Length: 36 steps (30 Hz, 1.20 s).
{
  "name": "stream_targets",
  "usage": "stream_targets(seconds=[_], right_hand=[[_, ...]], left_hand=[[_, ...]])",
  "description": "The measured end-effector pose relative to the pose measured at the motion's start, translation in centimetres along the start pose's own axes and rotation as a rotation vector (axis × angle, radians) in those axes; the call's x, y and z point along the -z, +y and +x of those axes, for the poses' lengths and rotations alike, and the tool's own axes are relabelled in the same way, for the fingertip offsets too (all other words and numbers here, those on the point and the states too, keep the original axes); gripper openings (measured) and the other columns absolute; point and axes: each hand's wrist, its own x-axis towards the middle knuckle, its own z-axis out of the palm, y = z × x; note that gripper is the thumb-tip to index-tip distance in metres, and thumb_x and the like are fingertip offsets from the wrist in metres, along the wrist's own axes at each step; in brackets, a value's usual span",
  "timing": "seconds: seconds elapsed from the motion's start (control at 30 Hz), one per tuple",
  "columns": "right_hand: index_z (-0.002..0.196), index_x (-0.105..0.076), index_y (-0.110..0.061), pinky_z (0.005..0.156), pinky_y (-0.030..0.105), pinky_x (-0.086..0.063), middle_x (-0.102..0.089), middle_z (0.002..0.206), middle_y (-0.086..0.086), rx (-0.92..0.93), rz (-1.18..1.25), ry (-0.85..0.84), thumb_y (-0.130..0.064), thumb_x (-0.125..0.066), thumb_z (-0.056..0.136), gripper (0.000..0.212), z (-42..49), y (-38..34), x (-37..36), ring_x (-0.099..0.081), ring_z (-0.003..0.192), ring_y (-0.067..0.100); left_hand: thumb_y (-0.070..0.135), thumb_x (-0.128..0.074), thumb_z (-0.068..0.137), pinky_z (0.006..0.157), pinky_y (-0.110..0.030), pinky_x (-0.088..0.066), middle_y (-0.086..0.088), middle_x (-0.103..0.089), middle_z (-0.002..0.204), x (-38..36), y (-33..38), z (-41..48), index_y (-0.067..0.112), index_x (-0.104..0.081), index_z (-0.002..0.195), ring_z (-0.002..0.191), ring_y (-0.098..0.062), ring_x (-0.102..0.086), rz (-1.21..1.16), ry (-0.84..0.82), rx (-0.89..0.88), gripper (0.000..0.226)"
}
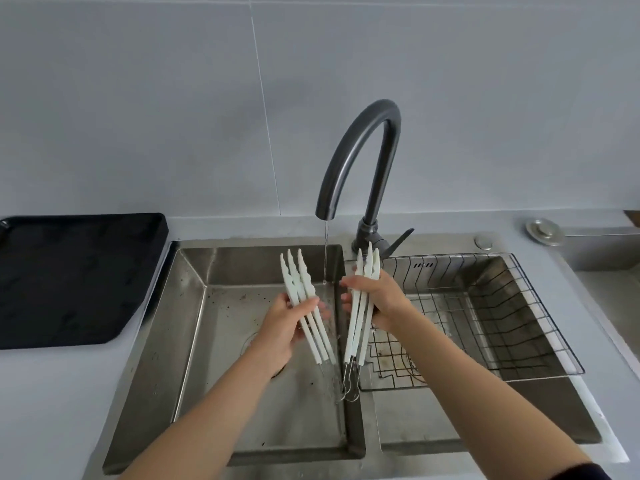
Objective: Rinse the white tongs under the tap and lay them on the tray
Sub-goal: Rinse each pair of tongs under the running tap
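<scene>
Mid-rinse, I judge; my left hand (282, 327) and right hand (377, 299) each grip one side of the white tongs (300, 282), splayed over the divider of the sink (188, 323), the stream from the tap (363, 147) falling between; next, carry them to the tray (79, 278) at the left edge of the counter (52, 393).

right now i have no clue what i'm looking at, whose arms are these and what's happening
There is no machine here: a person wears a camera on the head, so the single picture looks down along their own arms. The left hand and the right hand each grip a bundle of white tongs, tips up, over a steel double sink. A thin stream runs from the dark tap between the two bundles. A wire rack sits in the right basin. The black tray lies on the counter at left.
</scene>
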Motion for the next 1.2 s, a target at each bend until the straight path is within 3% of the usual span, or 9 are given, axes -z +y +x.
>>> stream_targets(seconds=[0.2, 0.37, 0.57, 0.7, 0.8, 0.93, 1.0, 1.07, 1.2], right_hand=[[0.093, -0.051, -0.008, 0.055, 0.031, -0.055, -0.058, 0.077, 0.012, 0.009, -0.012, 0.04, -0.001, -0.067, 0.076, 0.024, -0.6, -1.8, 3.4, -0.062, 0.054, 0.017], [0.089, -0.05, -0.008, 0.054, 0.031, -0.055, -0.059, 0.064, 0.008, 0.009, -0.025, -0.005, 0.0, -0.066, 0.076, 0.022, -0.8, -1.6, 4.7, -0.062, 0.052, 0.017], [0.096, -0.047, -0.007, 0.054, 0.031, -0.055, -0.056, 0.073, 0.01, 0.076, -0.09, 0.031, 0.002, -0.065, 0.077, 0.027, -0.3, -1.1, 3.4, -0.064, 0.056, 0.018], [0.1, -0.048, -0.006, 0.055, 0.031, -0.056, -0.058, 0.078, 0.01, 0.098, -0.131, 0.064, 0.002, -0.064, 0.078, 0.027, 0.1, -0.7, 2.1, -0.065, 0.056, 0.016], [0.098, -0.048, -0.007, 0.054, 0.03, -0.056, -0.056, 0.075, 0.01, 0.064, -0.105, 0.055, 0.001, -0.064, 0.079, 0.025, 0.2, -0.5, 2.0, -0.064, 0.055, 0.016], [0.101, -0.049, -0.006, 0.054, 0.03, -0.055, -0.058, 0.074, 0.011, 0.052, -0.082, 0.061, 0.0, -0.064, 0.079, 0.028, 0.3, -0.5, 2.6, -0.063, 0.055, 0.017], [0.097, -0.05, -0.007, 0.056, 0.031, -0.056, -0.058, 0.076, 0.012, 0.063, -0.056, 0.079, 0.001, -0.064, 0.079, 0.024, 0.2, -0.7, 3.1, -0.062, 0.058, 0.02], [0.094, -0.051, -0.009, 0.056, 0.03, -0.056, -0.058, 0.079, 0.012, 0.077, -0.041, 0.11, 0.001, -0.064, 0.078, 0.023, 0.2, -0.9, 3.6, -0.061, 0.06, 0.02], [0.092, -0.052, -0.01, 0.051, 0.027, -0.054, -0.058, 0.076, 0.01, 0.112, -0.024, 0.159, -0.001, -0.064, 0.079, 0.02, 0.2, -1.6, 4.3, -0.062, 0.055, 0.016]], left_hand=[[0.017, -0.063, 0.081, 0.052, -0.031, -0.056, -0.012, -0.067, 0.096, -2.7, 1.9, 2.8, 0.009, -0.048, 0.109, 0.069, -0.025, -0.072, -0.031, -0.127, 0.041, 0.033], [0.018, -0.066, 0.079, 0.052, -0.03, -0.056, -0.009, -0.067, 0.081, -3.7, 2.6, 4.7, 0.017, -0.047, 0.108, 0.064, -0.02, -0.07, 0.075, -0.113, 0.053, 0.034], [0.034, -0.055, 0.089, 0.051, -0.026, -0.052, -0.007, -0.061, 0.075, -4.3, 2.3, 5.9, 0.021, -0.049, 0.094, 0.057, -0.016, -0.064, 0.206, 0.041, -0.053, 0.015], [0.044, -0.038, 0.093, 0.045, -0.024, -0.048, -0.008, -0.059, 0.072, -4.6, 2.5, 6.3, 0.017, -0.048, 0.099, 0.051, -0.016, -0.06, 0.291, 0.181, -0.103, 0.029], [0.046, -0.033, 0.094, 0.038, -0.022, -0.047, -0.011, -0.057, 0.069, -4.6, 2.9, 6.5, 0.017, -0.047, 0.088, 0.044, -0.018, -0.058, 0.299, 0.243, -0.092, 0.032], [0.051, -0.025, 0.094, 0.036, -0.022, -0.047, -0.014, -0.059, 0.074, -5.0, 2.9, 6.2, 0.02, -0.047, 0.089, 0.046, -0.021, -0.059, 0.211, 0.222, -0.017, 0.038], [0.053, -0.021, 0.094, 0.037, -0.022, -0.048, -0.017, -0.063, 0.087, -5.2, 2.7, 6.2, 0.017, -0.049, 0.11, 0.044, -0.019, -0.062, 0.144, 0.192, 0.032, 0.048], [0.053, -0.021, 0.094, 0.042, -0.025, -0.05, -0.016, -0.065, 0.084, -5.6, 2.6, 6.3, 0.013, -0.046, 0.126, 0.046, -0.019, -0.064, 0.038, 0.166, 0.086, 0.057], [0.043, -0.031, 0.096, 0.055, -0.032, -0.051, -0.014, -0.065, 0.079, -6.3, 3.1, 6.2, 0.006, -0.057, 0.111, 0.067, -0.025, -0.067, -0.17, 0.12, 0.124, 0.048]])
